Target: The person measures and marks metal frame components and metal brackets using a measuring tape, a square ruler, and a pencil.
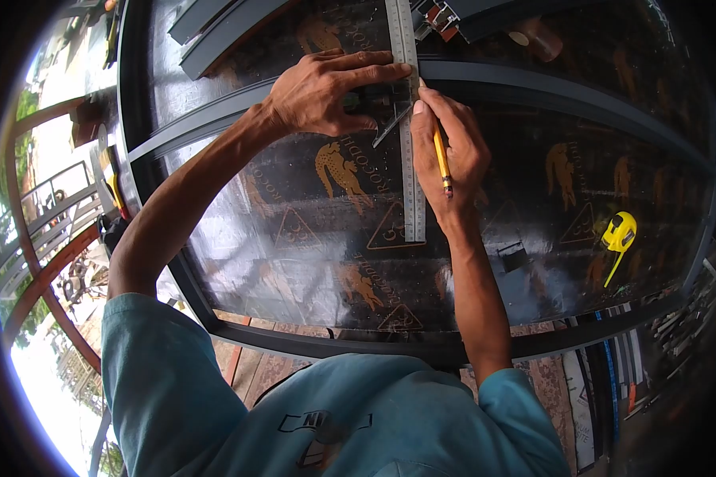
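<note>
Right of the ruler (414, 199), a yellow tape measure (619, 230) lies on the glossy table (549, 294). Beside the ruler's right edge, the right hand (457, 147) is closed on a pencil (442, 159). Farther along the ruler, the left hand (318, 91), thumb apart from its fingers, rests fingertips where the ruler crosses a grey bar (493, 75). Assessment: ruler light, stiff, liable to slide; best pressed flat there. Pencil light, probably fragile at the point; grip near the tip.
</note>
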